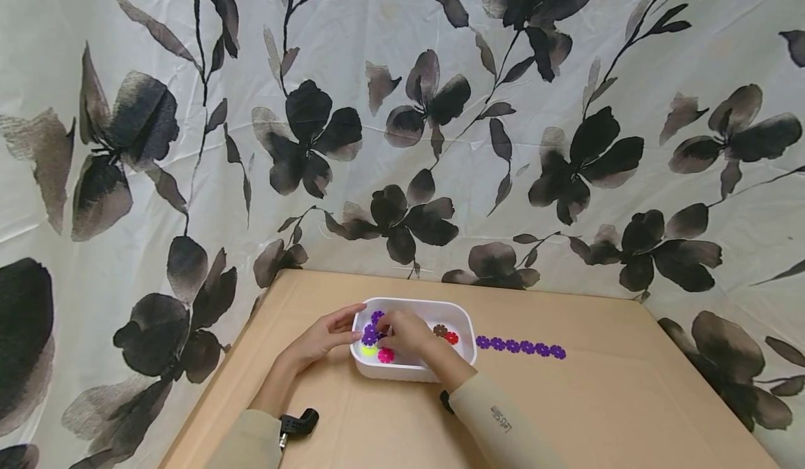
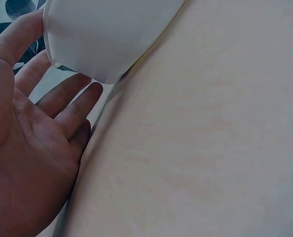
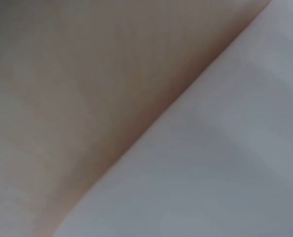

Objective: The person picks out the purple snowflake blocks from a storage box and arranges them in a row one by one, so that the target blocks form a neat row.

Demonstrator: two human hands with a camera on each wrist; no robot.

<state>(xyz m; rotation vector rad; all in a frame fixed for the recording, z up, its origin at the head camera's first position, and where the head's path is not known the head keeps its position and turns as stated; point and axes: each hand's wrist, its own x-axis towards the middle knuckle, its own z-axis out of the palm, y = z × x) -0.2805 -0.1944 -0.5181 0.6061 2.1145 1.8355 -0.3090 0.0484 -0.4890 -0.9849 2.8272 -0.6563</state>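
Observation:
A white plastic tray (image 1: 409,374) stands on the table with small flower-shaped discs in it. At its left end are several purple discs (image 1: 370,335), a yellow disc (image 1: 369,350) and a pink disc (image 1: 386,356). My left hand (image 1: 319,337) holds that end, thumb at the rim; in the left wrist view the lower fingers of the left hand (image 2: 42,133) hang loosely behind the tray wall (image 2: 106,39). Inside the tray, my right hand (image 1: 405,333) bends its fingers down at the purple discs. Whether it pinches one is hidden. The right wrist view shows only blurred tray wall (image 3: 210,168) and tabletop.
To the right of the tray, a row of several purple discs (image 1: 513,346) lies on the tan tabletop (image 1: 597,406). A brown disc (image 1: 440,330) and a red disc (image 1: 451,338) are in the tray's right part. A flower-printed cloth (image 1: 402,175) hangs behind the table.

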